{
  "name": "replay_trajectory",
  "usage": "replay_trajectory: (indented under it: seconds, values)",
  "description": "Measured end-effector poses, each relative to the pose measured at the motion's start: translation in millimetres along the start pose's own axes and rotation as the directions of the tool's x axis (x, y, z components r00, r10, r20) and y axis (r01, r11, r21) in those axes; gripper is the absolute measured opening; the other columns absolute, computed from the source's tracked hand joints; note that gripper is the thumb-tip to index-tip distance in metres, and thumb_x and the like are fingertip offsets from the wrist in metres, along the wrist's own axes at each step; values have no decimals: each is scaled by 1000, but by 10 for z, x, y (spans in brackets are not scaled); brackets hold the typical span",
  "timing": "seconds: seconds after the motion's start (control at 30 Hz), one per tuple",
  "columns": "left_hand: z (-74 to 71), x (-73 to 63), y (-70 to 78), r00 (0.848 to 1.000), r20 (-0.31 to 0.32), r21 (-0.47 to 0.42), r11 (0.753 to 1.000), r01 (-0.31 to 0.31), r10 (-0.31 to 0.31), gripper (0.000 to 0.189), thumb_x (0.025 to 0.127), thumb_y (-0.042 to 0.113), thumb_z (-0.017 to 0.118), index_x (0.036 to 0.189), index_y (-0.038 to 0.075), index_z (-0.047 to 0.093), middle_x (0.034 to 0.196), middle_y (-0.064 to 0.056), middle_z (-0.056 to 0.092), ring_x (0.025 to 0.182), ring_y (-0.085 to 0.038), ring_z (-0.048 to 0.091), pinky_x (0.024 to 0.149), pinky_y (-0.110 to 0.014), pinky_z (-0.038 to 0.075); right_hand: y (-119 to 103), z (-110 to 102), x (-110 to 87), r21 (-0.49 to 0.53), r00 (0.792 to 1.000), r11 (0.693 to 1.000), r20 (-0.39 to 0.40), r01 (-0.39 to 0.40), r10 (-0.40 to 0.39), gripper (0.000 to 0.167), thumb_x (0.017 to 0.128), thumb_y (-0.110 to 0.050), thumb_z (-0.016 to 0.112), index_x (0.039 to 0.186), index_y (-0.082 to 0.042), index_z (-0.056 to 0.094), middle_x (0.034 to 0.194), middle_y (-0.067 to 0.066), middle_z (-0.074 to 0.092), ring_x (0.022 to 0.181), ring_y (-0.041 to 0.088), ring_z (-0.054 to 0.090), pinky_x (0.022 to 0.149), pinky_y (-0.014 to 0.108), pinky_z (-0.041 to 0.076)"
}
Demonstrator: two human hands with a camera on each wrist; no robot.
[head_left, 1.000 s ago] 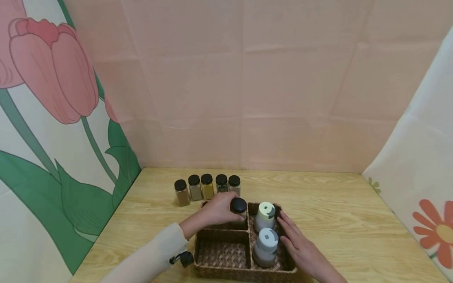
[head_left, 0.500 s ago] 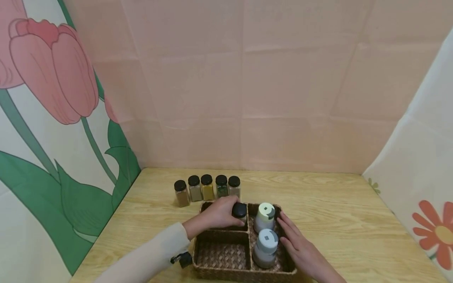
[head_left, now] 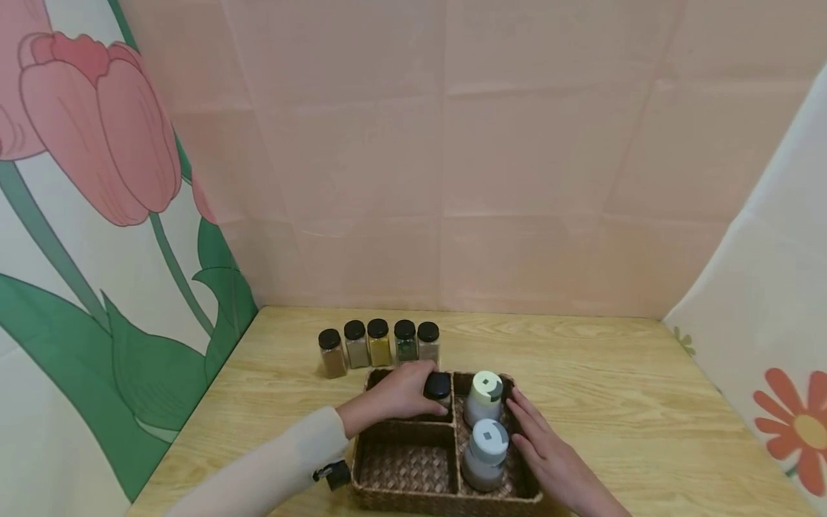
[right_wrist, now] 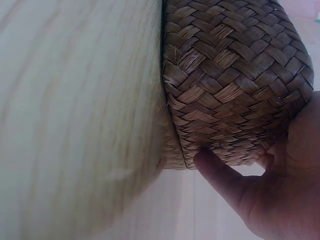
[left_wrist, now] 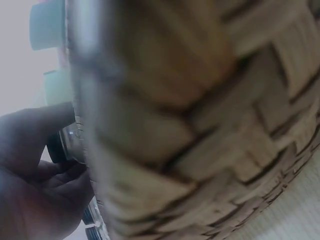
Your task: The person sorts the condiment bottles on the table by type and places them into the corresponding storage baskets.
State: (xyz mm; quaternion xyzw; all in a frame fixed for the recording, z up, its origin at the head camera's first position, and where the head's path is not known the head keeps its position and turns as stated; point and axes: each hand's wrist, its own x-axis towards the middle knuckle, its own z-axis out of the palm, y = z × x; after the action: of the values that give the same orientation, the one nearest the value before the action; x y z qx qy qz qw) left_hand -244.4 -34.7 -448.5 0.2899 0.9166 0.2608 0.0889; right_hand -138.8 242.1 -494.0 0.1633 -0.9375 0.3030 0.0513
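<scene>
My left hand (head_left: 405, 391) grips a black-lidded spice jar (head_left: 438, 385), thumb and fingers on either side of it. The jar stands low in the back left compartment of a brown woven basket (head_left: 446, 500), its lower part hidden by the wall. In the left wrist view, the hand (left_wrist: 40, 175) and the jar's black lid (left_wrist: 56, 147) show past the weave. My right hand (head_left: 549, 452) lies along the basket's right side with fingers extended; in the right wrist view its thumb (right_wrist: 220, 175) touches the outer wall. The right compartment holds a yellow-capped shaker (head_left: 486, 388) and a white-capped one (head_left: 489, 439).
Several black-lidded spice jars (head_left: 378, 345) stand in a row behind the basket, close to its back rim. The front left compartment (head_left: 407, 463) shows its bare woven bottom. A pale wooden table (head_left: 607, 388) extends around, with a pink cloth backdrop (head_left: 439, 179) behind.
My left hand has lowered the spice jar deeper into the back left compartment, slightly to the right. The right hand has stayed on the basket's side.
</scene>
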Motion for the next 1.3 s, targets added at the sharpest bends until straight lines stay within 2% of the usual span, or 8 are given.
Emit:
replay_trajectory:
  seconds: [0.27,0.5,0.67,0.77,0.93,1.17,1.3]
  values:
    - [2,-34,14,998,34,-35,998,57,-56,61,83,43,84,129,12,59,108,3,64,86,-7,60,71,-25,52,-4,-4,-2,14,1000,1000,0,1,-1,52,109,-26,48,156,-8,39,166,10,27,146,33,32,108,58,41]
    - [-85,-93,22,999,4,-22,999,36,-36,60,84,45,82,131,14,61,120,0,66,101,-13,64,79,-28,54,2,-3,7,57,997,997,57,-53,50,54,110,-31,45,159,-10,34,168,8,21,149,34,28,111,58,37]
    - [-214,-148,0,999,-17,-58,998,28,-29,58,89,45,77,135,14,61,129,-2,66,115,-17,64,90,-34,56,3,-7,14,73,995,995,73,-67,61,55,110,-33,44,159,-11,33,168,7,20,149,34,27,111,59,36]
    - [-301,-186,-25,999,-49,-77,997,17,-21,58,92,44,74,138,11,59,133,-6,65,121,-22,62,97,-39,54,1,-8,11,67,996,996,68,-63,58,54,110,-32,44,159,-11,33,168,7,21,149,34,27,110,59,37]
    - [-440,-275,-109,991,-129,-124,992,8,-24,54,95,42,71,138,11,59,133,-7,64,122,-28,61,96,-46,54,-1,-1,10,61,996,996,66,-59,55,54,110,-32,44,159,-11,33,168,6,21,149,34,28,110,59,37]
    - [-569,-389,-284,967,-241,-166,985,41,-81,51,95,39,72,135,9,61,131,-11,64,119,-31,61,95,-49,53,3,10,6,54,998,998,45,-45,42,53,110,-27,46,158,-10,35,168,7,23,148,34,28,110,59,38]
    - [-621,-448,-365,949,-293,-166,983,73,-120,50,94,34,74,135,7,62,130,-11,65,116,-32,61,93,-50,53,5,6,15,53,997,997,61,-57,54,54,110,-30,44,159,-11,33,168,7,21,149,34,28,110,59,37]
